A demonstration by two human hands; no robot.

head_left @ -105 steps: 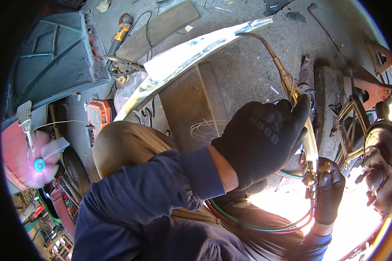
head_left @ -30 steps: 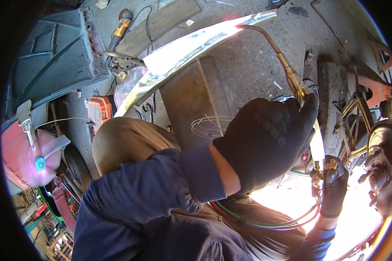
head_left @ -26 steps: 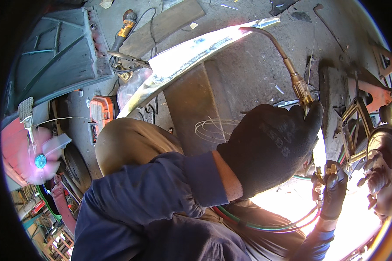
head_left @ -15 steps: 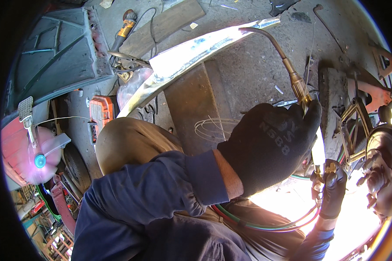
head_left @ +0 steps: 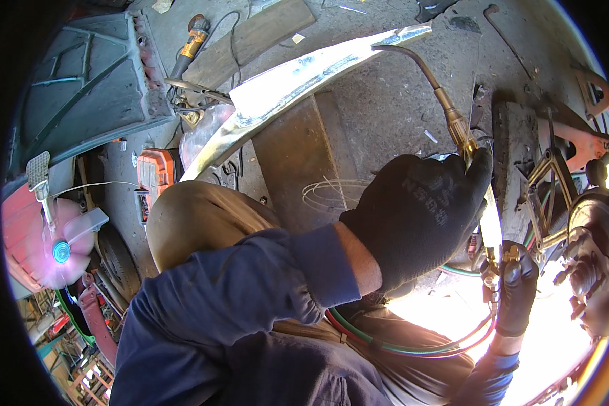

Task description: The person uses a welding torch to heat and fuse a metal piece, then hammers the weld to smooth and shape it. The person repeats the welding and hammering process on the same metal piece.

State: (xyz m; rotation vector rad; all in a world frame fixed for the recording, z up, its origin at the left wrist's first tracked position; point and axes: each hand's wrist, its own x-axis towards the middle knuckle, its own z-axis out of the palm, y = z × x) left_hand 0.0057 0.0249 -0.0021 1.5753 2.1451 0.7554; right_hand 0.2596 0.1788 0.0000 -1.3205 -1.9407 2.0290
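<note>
My left hand (head_left: 419,216), in a black glove, is closed around the handle of a brass gas torch (head_left: 450,111). Its bent neck reaches up-left, the tip at or very near a long shiny, curved metal panel (head_left: 291,74); contact is unclear. My gloved right hand (head_left: 519,298) grips the torch's valve fittings (head_left: 494,271) at the lower end, where red and green hoses (head_left: 419,350) run off. A thin wire stands up beside the torch; whether I hold it is unclear.
A rusty plate (head_left: 291,149) with coiled wire lies before my knee. An angle grinder (head_left: 189,47), orange-black case (head_left: 155,172), grey braced panel (head_left: 88,68) and pink fan (head_left: 51,247) are to the left. A block (head_left: 511,135) and suspension parts (head_left: 592,230) crowd the right.
The torch and both hands have shifted only slightly. A pinkish-red glow at the tip, seen about a second ago, is not visible now. My grip looks the same.
</note>
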